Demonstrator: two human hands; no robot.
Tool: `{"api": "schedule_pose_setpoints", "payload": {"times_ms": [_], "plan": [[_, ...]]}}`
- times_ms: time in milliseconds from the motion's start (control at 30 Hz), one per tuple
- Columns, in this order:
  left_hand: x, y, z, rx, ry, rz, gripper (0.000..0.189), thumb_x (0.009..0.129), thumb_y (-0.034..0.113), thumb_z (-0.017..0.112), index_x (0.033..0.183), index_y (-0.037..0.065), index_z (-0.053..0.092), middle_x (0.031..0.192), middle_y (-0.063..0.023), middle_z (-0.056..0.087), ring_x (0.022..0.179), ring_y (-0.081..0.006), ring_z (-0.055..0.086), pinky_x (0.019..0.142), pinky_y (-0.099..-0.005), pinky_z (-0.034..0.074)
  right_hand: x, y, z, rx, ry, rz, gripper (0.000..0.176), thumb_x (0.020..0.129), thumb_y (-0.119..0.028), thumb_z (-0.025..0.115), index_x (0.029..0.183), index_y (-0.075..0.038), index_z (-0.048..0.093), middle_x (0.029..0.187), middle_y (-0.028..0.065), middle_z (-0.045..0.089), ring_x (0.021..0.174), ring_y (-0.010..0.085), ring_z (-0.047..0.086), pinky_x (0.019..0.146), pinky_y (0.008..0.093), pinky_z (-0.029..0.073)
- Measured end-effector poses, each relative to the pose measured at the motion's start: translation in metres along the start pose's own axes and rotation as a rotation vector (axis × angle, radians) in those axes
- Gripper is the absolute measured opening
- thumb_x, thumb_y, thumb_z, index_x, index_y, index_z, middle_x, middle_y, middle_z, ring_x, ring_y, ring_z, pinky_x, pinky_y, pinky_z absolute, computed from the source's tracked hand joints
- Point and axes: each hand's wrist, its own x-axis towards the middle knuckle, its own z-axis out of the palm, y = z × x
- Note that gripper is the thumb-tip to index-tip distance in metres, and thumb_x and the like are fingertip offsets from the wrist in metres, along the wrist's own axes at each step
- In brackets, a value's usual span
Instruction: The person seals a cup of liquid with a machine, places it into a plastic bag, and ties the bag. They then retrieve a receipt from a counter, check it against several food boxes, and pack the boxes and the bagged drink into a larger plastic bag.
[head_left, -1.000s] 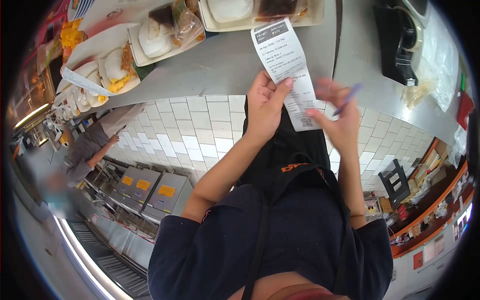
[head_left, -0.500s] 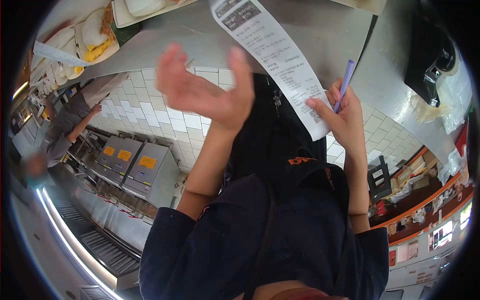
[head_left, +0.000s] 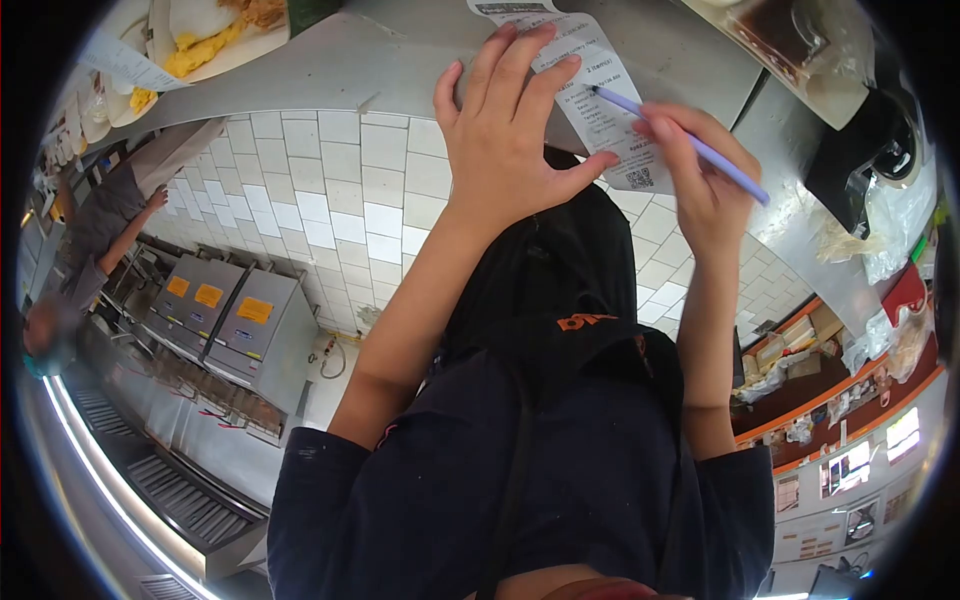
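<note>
A long printed receipt [head_left: 605, 125] lies on the steel counter [head_left: 400, 60], its lower end with a square code reaching past the counter's edge. My left hand [head_left: 505, 140] rests on the receipt's left side, fingers spread, its thumb near the code. In my right hand [head_left: 705, 180] is a purple pen [head_left: 715, 158], held between thumb and fingers, with its dark tip at the printed lines in the middle of the receipt.
Trays with food [head_left: 205, 40] stand at the upper left. A black device [head_left: 860, 160] and plastic bags [head_left: 895, 230] are at the right. A co-worker [head_left: 100, 225] stands far left near grey metal units [head_left: 240, 320]. At the upper right is a tray with bagged dark contents [head_left: 780, 35].
The receipt has gone from my right hand onto the counter. My left hand has come down onto it, and the pen has tilted from upright so its tip meets the paper.
</note>
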Motion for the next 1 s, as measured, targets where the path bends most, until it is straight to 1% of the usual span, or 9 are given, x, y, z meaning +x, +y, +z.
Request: {"api": "schedule_pose_setpoints", "payload": {"times_ms": [133,267,333,533,667,733,800,933,1000], "plan": [[0.002,-0.009,-0.007,0.021,0.017,0.0,0.069,0.051,0.046,0.076,0.108,0.014,0.053,0.122,-0.0054,0.047,0.118,-0.0266,0.039,0.093,-0.0477,0.021,0.006,-0.01,0.015,-0.13,-0.157,-0.017,0.009,0.079,-0.009,0.062,0.08,-0.001,0.065,0.073,0.0063,0.065,0.066,0.0119,0.059,0.06,0.0238,0.046],[0.001,-0.009,-0.008,0.007,0.001,-0.009,0.07,0.051,0.047,0.075,0.108,0.014,0.053,0.124,-0.0053,0.046,0.118,-0.0265,0.039,0.093,-0.0479,0.021,0.006,-0.017,0.01,-0.155,0.056,0.011,0.008,0.078,-0.009,0.062,0.08,-0.001,0.065,0.073,0.006,0.065,0.065,0.0137,0.06,0.06,0.0235,0.046],[0.004,-0.009,-0.008,0.015,0.027,0.013,0.071,0.051,0.048,0.075,0.109,0.014,0.053,0.124,-0.0053,0.046,0.119,-0.0265,0.039,0.093,-0.048,0.021,0.008,-0.026,0.006,-0.238,-0.19,-0.08,0.007,0.078,-0.006,0.061,0.079,0.0,0.064,0.074,0.0064,0.064,0.064,0.0143,0.059,0.059,0.0237,0.046],[0.005,-0.01,-0.014,0.013,-0.006,0.016,0.073,0.051,0.05,0.075,0.11,0.014,0.052,0.124,-0.0058,0.046,0.119,-0.0267,0.039,0.093,-0.0488,0.021,0.002,-0.021,0.001,-0.383,0.024,-0.294,0.004,0.074,-0.002,0.063,0.078,0.0,0.064,0.073,0.0079,0.064,0.063,0.0172,0.059,0.057,0.0246,0.046],[0.007,-0.003,-0.016,0.016,-0.04,0.029,0.073,0.052,0.05,0.074,0.111,0.014,0.051,0.125,-0.0061,0.045,0.119,-0.0267,0.038,0.093,-0.0489,0.021,-0.026,-0.018,-0.029,-0.366,-0.13,-0.282,0.003,0.072,0.001,0.062,0.074,-0.001,0.064,0.071,0.0088,0.063,0.061,0.0197,0.059,0.056,0.0263,0.046],[0.008,-0.002,-0.022,0.007,-0.054,0.037,0.073,0.053,0.05,0.074,0.112,0.014,0.051,0.126,-0.0062,0.044,0.119,-0.0266,0.038,0.093,-0.0487,0.021,-0.032,-0.015,-0.03,-0.36,-0.02,-0.217,0.01,0.07,-0.001,0.064,0.079,-0.003,0.064,0.08,0.0094,0.064,0.072,0.0222,0.06,0.064,0.0304,0.047],[0.009,0.0,-0.026,0.036,-0.162,0.076,0.078,0.052,0.05,0.074,0.117,0.014,0.05,0.128,-0.0072,0.043,0.12,-0.027,0.037,0.095,-0.0485,0.021,-0.021,-0.009,-0.012,-0.554,0.068,-0.462,0.018,0.067,-0.004,0.067,0.083,-0.005,0.061,0.09,0.0096,0.063,0.083,0.0254,0.058,0.073,0.0352,0.045],[0.007,0.026,-0.014,0.056,-0.274,0.101,0.081,0.052,0.046,0.073,0.122,0.015,0.048,0.13,-0.0082,0.041,0.122,-0.0271,0.036,0.098,-0.0485,0.017,-0.032,0.022,-0.005,-0.579,0.084,-0.337,0.016,0.069,-0.009,0.062,0.083,-0.006,0.054,0.087,0.0108,0.058,0.082,0.0304,0.055,0.077,0.0375,0.042],[0.001,0.044,-0.004,0.059,-0.32,0.168,0.082,0.054,0.043,0.074,0.124,0.012,0.045,0.135,-0.0099,0.036,0.124,-0.0288,0.033,0.098,-0.05,0.015,-0.045,0.04,-0.023,-0.458,0.084,-0.391,0.019,0.067,-0.005,0.064,0.084,-0.004,0.057,0.088,0.0129,0.059,0.083,0.0315,0.055,0.075,0.0378,0.043]]}}
